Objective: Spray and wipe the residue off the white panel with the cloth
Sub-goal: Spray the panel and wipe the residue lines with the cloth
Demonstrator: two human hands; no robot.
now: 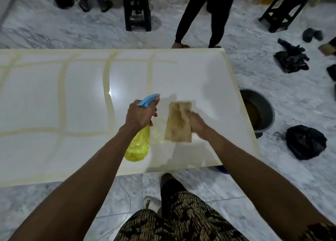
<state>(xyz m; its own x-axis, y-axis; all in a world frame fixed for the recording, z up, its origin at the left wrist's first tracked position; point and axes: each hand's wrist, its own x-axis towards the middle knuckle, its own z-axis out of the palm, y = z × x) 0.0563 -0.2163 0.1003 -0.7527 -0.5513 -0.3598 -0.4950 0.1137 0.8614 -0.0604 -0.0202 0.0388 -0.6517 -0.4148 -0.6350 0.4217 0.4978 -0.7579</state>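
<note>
Both forearms reach forward over the near edge of the large glossy white panel [76,98], which lies flat and carries yellowish residue stripes in a rough grid across its left and middle parts. The left hand [140,115] curls around the neck of one translucent yellow spray bottle with a blue trigger head [139,146]; the bottle hangs tilted, its base toward the person and its nozzle pointing away over the panel. The right hand [197,121] holds one folded, brown-stained rectangular cloth [179,121] by its right edge, the cloth lying on or just over the panel's cleaner right part; blur hides whether it touches. Just beside the panel's right edge, one dark round basin with brownish liquid [259,111] sits on the grey marbled floor [272,177]. Near it lies one crumpled black plastic bag [305,142], with a few more dark bundles farther off. Two black plastic stools [137,9] stand beyond the panel, and a standing person's dark-trousered legs [200,20] are at its far edge.
</note>
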